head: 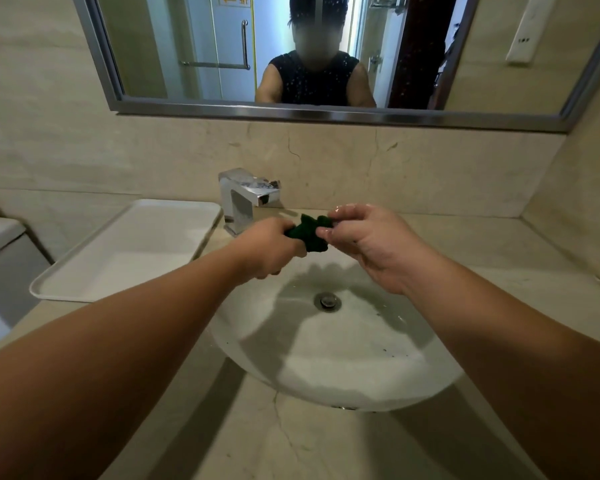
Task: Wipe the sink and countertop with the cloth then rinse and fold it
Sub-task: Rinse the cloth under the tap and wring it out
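Nearest to us lies the beige marble table (326, 452), veined with a thin crack line, and set into it the round white ceramic sink (343, 368). The basin is wet, with small dark specks scattered on its right slope, and its round metal drain (327, 301) sits toward the back. Shadows of both arms fall across the bowl.

Two bare forearms reach forward over the sink, one from each lower corner. Above the back of the basin we find the left hand (274, 249), its fingers curled tight around one end of a small dark green cloth (310, 233). The right hand (368, 240), glistening with water, pinches the other end between thumb and fingertips. The cloth is bunched up into a crumpled wad between the two hands, held in the air clear of the basin and just in front of the tap.

Behind the hands stands a square chrome faucet (243, 199) at the back rim of the sink. To its left a white rectangular plastic tray (129, 251) rests on the table, one corner overhanging the edge. Farther back rises the beige stone wall, and on it a metal-framed mirror (291, 110) showing a person in a dark sleeveless top.
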A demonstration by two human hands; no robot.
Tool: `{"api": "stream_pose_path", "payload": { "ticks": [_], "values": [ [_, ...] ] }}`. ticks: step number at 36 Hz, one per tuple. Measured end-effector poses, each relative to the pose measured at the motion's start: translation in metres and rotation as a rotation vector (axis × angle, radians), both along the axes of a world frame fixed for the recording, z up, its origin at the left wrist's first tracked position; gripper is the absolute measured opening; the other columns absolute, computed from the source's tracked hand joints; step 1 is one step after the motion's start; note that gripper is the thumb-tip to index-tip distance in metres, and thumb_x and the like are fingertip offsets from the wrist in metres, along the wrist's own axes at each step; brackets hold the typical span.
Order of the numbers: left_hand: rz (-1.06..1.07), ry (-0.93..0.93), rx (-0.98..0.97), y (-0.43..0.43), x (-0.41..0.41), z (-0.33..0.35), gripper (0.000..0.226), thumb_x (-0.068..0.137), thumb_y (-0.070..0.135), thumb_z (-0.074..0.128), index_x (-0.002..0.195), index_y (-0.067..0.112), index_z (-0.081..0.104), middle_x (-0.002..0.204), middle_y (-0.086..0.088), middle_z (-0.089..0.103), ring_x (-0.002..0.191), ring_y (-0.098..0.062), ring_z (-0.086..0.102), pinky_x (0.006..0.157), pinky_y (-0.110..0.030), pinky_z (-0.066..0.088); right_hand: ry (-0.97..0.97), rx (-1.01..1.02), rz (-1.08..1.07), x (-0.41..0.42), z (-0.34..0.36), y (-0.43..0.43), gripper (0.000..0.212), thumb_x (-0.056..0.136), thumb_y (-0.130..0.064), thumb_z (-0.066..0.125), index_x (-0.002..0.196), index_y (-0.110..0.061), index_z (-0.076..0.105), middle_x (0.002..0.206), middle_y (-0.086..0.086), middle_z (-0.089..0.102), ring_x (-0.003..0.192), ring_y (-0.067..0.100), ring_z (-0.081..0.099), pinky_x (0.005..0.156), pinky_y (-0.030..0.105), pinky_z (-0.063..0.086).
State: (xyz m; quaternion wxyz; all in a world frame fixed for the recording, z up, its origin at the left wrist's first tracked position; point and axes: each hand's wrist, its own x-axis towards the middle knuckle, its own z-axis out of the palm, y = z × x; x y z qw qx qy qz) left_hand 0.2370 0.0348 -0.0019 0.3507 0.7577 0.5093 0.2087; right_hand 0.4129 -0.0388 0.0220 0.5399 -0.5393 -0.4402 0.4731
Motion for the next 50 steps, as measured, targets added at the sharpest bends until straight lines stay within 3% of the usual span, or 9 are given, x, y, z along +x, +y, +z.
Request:
{"api": "stream_pose_path", "payload": {
  "ticks": [6,12,15,20,23,29,34,39,50],
  "values": [
    [-0.057,-0.236,-0.486,-0.003,-0.004,0.014,0.012,0.096,0.021,0.061,0.099,0.010,0.059,0.064,-0.001,0.049,0.045,-0.013,0.037,0.038,-0.021,0.020,-1.121,0.391,0.162,-0.007,0.001,-0.019,0.067,0.082,0.004,0.054,0.137,-0.033,0.063,0.136,-0.013,0.066,0.117,0.009,0.056,0.101,0.036,0.043],
    [-0.244,-0.324,-0.838,-0.004,-0.008,0.023,0.010,0.098,0.019,0.056,0.091,0.012,0.058,0.064,0.003,0.040,0.042,-0.007,0.032,0.031,-0.016,0.018,-1.519,0.497,0.085,0.002,-0.014,-0.016,0.087,0.079,-0.005,0.062,0.155,-0.040,0.038,0.159,-0.019,0.044,0.154,0.029,0.016,0.122,0.057,0.007],
    [-0.362,-0.305,-0.914,-0.008,-0.006,0.028,0.018,0.094,0.014,0.058,0.077,0.015,0.061,0.063,0.003,0.038,0.041,-0.006,0.032,0.032,-0.016,0.016,-1.511,0.653,0.136,0.002,-0.022,-0.009,0.082,0.074,-0.004,0.064,0.151,-0.023,0.044,0.153,-0.001,0.051,0.148,0.037,0.034,0.121,0.060,0.023],
    [-0.473,0.001,-0.680,-0.016,0.004,0.037,0.027,0.093,0.005,0.066,0.069,0.016,0.067,0.058,0.003,0.038,0.043,-0.008,0.029,0.040,-0.022,0.011,-1.512,0.712,0.105,-0.003,-0.026,-0.001,0.061,0.090,-0.037,0.057,0.146,-0.014,0.048,0.122,0.008,0.063,0.100,0.033,0.060,0.078,0.045,0.057],
    [-0.391,0.137,-0.489,-0.019,0.013,0.034,0.042,0.089,0.002,0.068,0.053,0.022,0.058,0.057,0.001,0.037,0.044,-0.012,0.026,0.042,-0.022,0.014,-1.630,0.489,0.110,-0.007,-0.025,0.003,0.070,0.083,-0.030,0.074,0.145,-0.019,0.045,0.119,0.007,0.064,0.104,0.033,0.063,0.076,0.043,0.054],
    [-0.204,0.374,0.065,-0.023,0.034,0.020,0.027,0.086,0.006,0.065,0.065,0.011,0.049,0.055,-0.008,0.052,0.044,-0.023,0.045,0.039,-0.023,0.034,-1.763,0.179,0.002,-0.010,-0.019,0.012,0.026,0.091,-0.028,0.061,0.114,-0.022,0.050,0.092,0.001,0.067,0.074,0.030,0.054,0.063,0.035,0.039],
    [-0.278,0.583,0.375,-0.023,0.036,0.011,0.007,0.094,0.003,0.056,0.092,0.009,0.060,0.082,-0.008,0.060,0.076,-0.027,0.057,0.052,-0.031,0.036,-1.663,0.043,0.041,-0.013,-0.022,0.018,0.024,0.090,-0.020,0.054,0.113,-0.018,0.052,0.079,-0.002,0.052,0.067,0.025,0.055,0.057,0.034,0.041],
    [-0.210,0.642,0.492,-0.024,0.038,0.007,0.035,0.097,0.006,0.055,0.132,0.006,0.050,0.104,-0.009,0.064,0.081,-0.026,0.055,0.064,-0.034,0.042,-1.537,-0.067,0.129,-0.011,-0.024,0.022,0.015,0.088,-0.012,0.050,0.091,-0.016,0.064,0.070,0.001,0.058,0.058,0.022,0.053,0.050,0.029,0.037],
    [-0.271,0.745,0.848,-0.027,0.030,0.007,0.033,0.094,0.009,0.051,0.125,0.010,0.039,0.063,0.002,0.039,0.047,-0.023,0.038,0.045,-0.035,0.028,-1.086,-0.152,0.258,-0.016,-0.018,0.009,0.012,0.086,0.000,0.056,0.076,-0.006,0.056,0.061,0.007,0.046,0.057,0.020,0.040,0.049,0.030,0.026]
  ]
}}
